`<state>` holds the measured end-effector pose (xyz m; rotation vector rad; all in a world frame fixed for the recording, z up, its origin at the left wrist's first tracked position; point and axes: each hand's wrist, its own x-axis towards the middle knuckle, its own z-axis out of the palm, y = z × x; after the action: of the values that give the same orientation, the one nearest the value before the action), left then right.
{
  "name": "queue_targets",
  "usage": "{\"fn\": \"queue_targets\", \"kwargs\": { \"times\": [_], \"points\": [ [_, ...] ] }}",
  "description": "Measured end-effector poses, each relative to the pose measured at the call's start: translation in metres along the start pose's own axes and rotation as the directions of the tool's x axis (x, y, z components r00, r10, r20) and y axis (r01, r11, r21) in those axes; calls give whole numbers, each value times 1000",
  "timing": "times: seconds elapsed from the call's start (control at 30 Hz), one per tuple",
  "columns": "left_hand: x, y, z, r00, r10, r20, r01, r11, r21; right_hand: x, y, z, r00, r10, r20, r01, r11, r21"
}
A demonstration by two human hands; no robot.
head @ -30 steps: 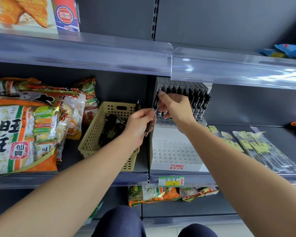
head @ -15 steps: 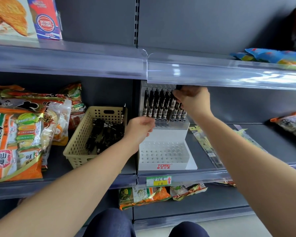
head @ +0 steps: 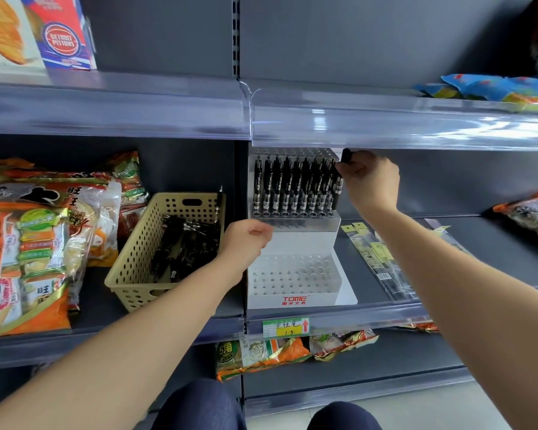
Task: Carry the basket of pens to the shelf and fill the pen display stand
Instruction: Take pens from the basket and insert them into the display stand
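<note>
The white TOME pen display stand (head: 292, 293) sits on the shelf (head: 448, 252), its top tier holding a row of black pens (head: 292, 187) standing upright. At the stand's upper right corner, the right hand (head: 370, 181) pinches one black pen (head: 346, 156) beside the last of that row. The left hand (head: 246, 240) hovers in front of the stand's left edge, curled into a fist with nothing visible in it. Just left of the stand is the beige perforated basket (head: 131, 243), with loose black pens (head: 184, 246) heaped inside. Further left of the stand lie orange snack bags (head: 28, 259); to its right lie flat packaged pens (head: 379, 259).
</note>
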<state>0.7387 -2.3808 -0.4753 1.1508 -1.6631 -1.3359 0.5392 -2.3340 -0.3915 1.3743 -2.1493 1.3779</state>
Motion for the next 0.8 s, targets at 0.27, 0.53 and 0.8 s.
{"fn": "queue_targets", "kwargs": {
  "times": [0.27, 0.53, 0.8],
  "points": [
    [3, -3, -1, 1000, -1, 0, 1, 1000, 1, -6, 13, 12, 992, 78, 96, -76, 997, -20],
    [5, -6, -3, 1000, -1, -13, 1, 1000, -1, -11, 20, 18, 978, 184, 101, -180, 982, -47],
    [7, -6, -3, 1000, -14, -26, 13, 1000, -11, -8, 15, 18, 975, 197, 100, -186, 976, -110]
  ]
}}
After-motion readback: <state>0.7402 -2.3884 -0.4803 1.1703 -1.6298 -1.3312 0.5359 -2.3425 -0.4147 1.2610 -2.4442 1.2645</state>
